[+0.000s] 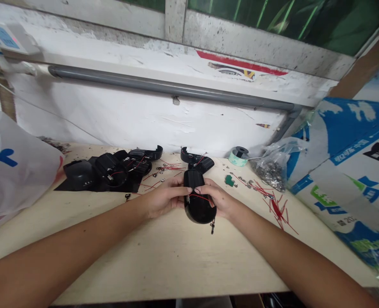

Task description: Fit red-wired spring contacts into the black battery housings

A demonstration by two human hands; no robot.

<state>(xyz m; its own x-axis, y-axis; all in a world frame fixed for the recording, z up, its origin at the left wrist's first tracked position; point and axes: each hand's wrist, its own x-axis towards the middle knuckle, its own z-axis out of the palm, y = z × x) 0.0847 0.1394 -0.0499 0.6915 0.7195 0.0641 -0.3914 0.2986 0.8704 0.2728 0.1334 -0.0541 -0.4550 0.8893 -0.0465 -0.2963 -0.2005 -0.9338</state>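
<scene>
Between both hands I hold a black plastic housing (199,209), rounded at its near end, above the middle of the table. My left hand (166,197) grips its left side, the thumb lying on the top face. From the right, my right hand (217,197) closes on the other side with its thumb near a thin red wire (202,197) inside the shell. A small dark connector (212,226) dangles at the lower right edge. Just beyond lies another black housing piece (202,164), with a curved black part (189,155) beside it.
Several black housings (110,169) lie on a dark sheet at the left. Red wires (279,210) and small metal bits are scattered at right, near a green piece (229,180), a tape roll (239,156) and a bag of metal parts (273,169). A printed carton (346,171) borders the right.
</scene>
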